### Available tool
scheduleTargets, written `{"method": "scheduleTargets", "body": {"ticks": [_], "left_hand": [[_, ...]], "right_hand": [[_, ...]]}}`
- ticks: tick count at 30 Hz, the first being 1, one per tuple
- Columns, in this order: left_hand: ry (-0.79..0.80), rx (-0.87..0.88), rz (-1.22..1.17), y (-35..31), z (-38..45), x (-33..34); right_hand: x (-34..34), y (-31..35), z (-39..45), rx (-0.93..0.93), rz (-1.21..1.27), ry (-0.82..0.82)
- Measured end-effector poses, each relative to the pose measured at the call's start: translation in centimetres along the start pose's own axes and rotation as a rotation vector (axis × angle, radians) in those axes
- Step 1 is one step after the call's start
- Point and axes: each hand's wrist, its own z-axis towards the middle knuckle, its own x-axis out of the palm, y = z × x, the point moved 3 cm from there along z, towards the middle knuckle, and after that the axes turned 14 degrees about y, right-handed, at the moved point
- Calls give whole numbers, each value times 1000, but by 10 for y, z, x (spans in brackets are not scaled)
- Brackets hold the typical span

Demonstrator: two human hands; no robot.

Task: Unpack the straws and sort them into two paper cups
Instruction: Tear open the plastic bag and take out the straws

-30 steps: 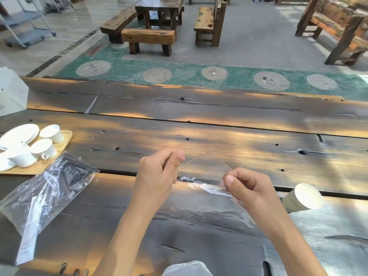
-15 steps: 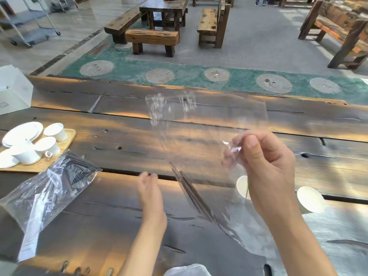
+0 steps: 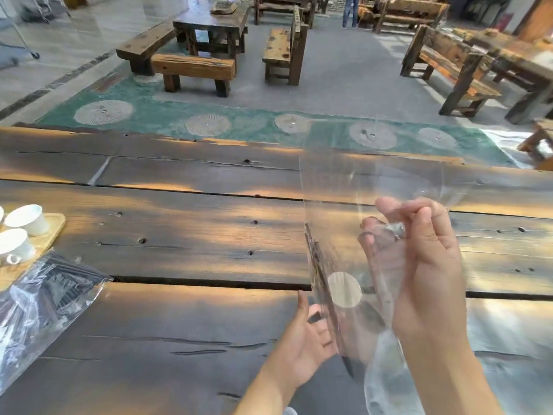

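My right hand [image 3: 425, 265] pinches a corner of a clear plastic bag [image 3: 359, 187] and holds it up above the wooden table [image 3: 179, 235]. A bundle of thin dark straws [image 3: 317, 265] slants down along the bag's left side. My left hand [image 3: 302, 342] is palm-up with fingers spread at the lower end of the bag, touching the plastic near the straws' lower tips. One white paper cup [image 3: 344, 290] shows through the bag, standing on the table. A second cup is hidden behind my right hand.
A second clear bag of black straws [image 3: 45, 301] lies at the table's left edge. Behind it, white ceramic cups [image 3: 25, 218] sit on a wooden tray [image 3: 51, 235]. Benches and tables stand on the floor beyond.
My right hand has carried the bag farther right and tipped it more upright. The left hand has slid right, under the bag's lower end. The straws have slipped lower.
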Motion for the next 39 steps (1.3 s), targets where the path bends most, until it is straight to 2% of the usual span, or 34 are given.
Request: {"method": "scheduleTargets", "body": {"ticks": [3, 4, 7, 10, 12, 15, 18, 24, 26, 27, 29, 31, 33, 34, 37, 39], "left_hand": [[181, 44, -84, 10, 4, 9], [193, 71, -113, 8, 4, 7], [124, 191, -135, -6, 1, -7], [169, 307, -138, -32, -16, -5], [184, 386, -60, -51, -26, -1], [126, 495, 133, -72, -39, 0], [68, 563, 204, -87, -48, -5], [1, 629, 262, -105, -67, -19], [-29, 631, 287, -108, -70, -23], [-37, 634, 298, -110, -72, -24], [-52, 641, 331, -112, -75, -24], [-54, 643, 357, -114, -79, -22], [-46, 639, 368, -114, -81, -20], [-43, 633, 372, -113, -81, -18], [-37, 626, 382, -112, -84, -14], [-28, 622, 382, -113, -87, -14]], "right_hand": [[-6, 7, 0, -11, 33, -18], [-9, 9, 0, -27, 32, -14], [-24, 14, 0, -67, -23, -15], [-39, 18, 0, -96, -118, -12], [-47, 20, -1, -103, -192, -11], [-58, 24, -1, -93, -261, -25], [-67, 30, -4, -70, -312, -49], [-87, 35, -9, 133, -431, -226], [-91, 36, -8, 135, -459, -294], [-90, 39, -8, 108, -529, -327], [-81, 52, -6, 4, -889, -382], [-62, 66, -3, -137, -1286, -339], [-51, 69, 1, -196, -1436, -226], [-49, 65, 5, -163, -1437, -162], [-54, 38, 24, 104, -1320, 40], [-64, 15, 38, 246, -1240, 118]]}}
